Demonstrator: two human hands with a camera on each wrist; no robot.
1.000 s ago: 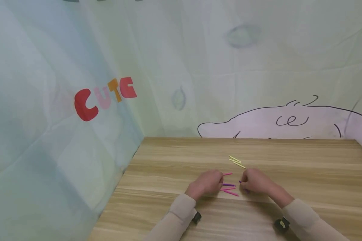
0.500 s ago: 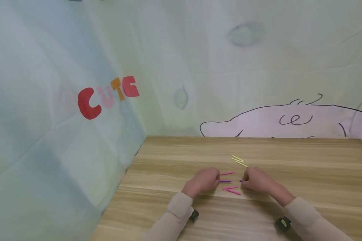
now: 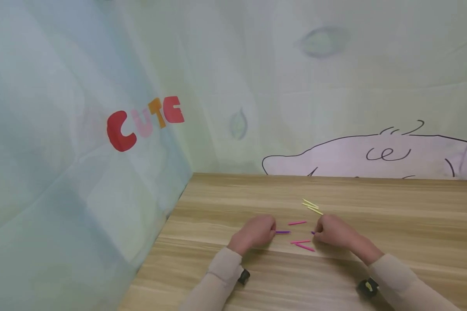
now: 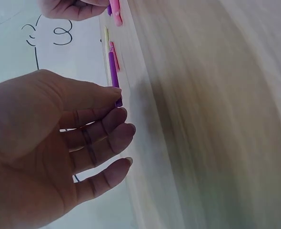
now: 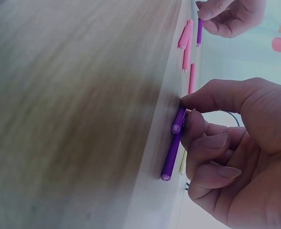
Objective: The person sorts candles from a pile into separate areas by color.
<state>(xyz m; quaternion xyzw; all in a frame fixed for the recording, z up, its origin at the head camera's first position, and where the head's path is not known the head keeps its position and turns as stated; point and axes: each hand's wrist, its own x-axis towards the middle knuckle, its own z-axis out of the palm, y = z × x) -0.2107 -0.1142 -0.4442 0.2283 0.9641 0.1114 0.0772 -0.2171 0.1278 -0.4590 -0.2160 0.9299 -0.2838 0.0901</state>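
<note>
My left hand (image 3: 254, 231) pinches one end of a purple stick (image 4: 114, 71) between thumb and fingertip; its other end points toward the right hand, and the remaining fingers are loosely bent. Across from it, my right hand (image 3: 336, 233) has thumb and forefinger on a short purple stick (image 5: 178, 120) close over the table. A second purple stick (image 5: 171, 158) lies right beside that one, below the fingertips. Between the two hands are pink sticks (image 3: 297, 223) on the wood, one farther back and two nearer me (image 3: 305, 247) that touch.
Several yellow sticks (image 3: 310, 203) lie in a loose bunch behind the right hand. The wooden table (image 3: 218, 194) ends at a printed cloth backdrop (image 3: 218, 86) at the back and left. Dark wrist cameras (image 3: 368, 287) hang under both cuffs.
My left hand has drawn left with the purple stick, away from the pink sticks. The right hand has stayed near the same spot, its fingers now covering more of the purple sticks.
</note>
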